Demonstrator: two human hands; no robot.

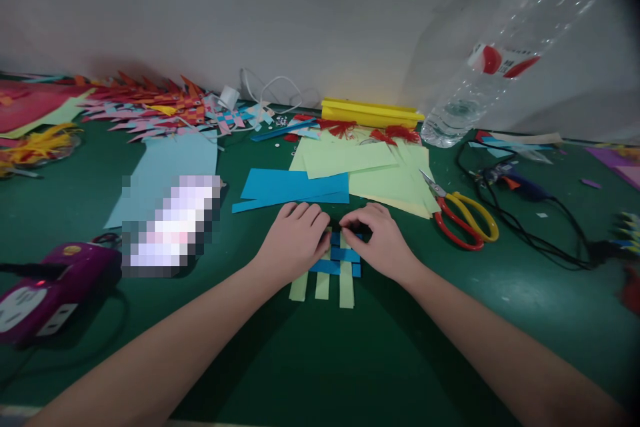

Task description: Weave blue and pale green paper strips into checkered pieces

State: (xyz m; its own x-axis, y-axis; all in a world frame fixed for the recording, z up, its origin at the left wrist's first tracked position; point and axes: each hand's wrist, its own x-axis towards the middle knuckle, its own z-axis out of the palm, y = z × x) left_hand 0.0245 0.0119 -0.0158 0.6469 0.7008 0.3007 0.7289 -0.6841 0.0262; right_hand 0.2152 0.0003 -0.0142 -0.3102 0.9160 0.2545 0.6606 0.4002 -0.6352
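Blue and pale green paper strips (347, 280) are interlaced into a small weave on the green table, and several pale green ends stick out toward me. My left hand (295, 240) rests over the weave's left side, its fingers curled and pressed together on the strips. At the top right, my right hand (377, 237) pinches the weave's far edge between thumb and index finger. Both sets of fingertips sit close together, hiding the upper part of the weave. Just beyond lie a blue paper sheet (295, 183) and a narrow blue strip (245, 205).
Pale green sheets (350, 157) and a folded yellow paper (373, 112) lie behind. Scissors (460, 210), a glue gun (525, 183) with its cable and a plastic bottle (480, 87) are right. Left are a blurred-out phone (173, 227), a purple power socket (75, 287) and folded paper pieces (165, 103).
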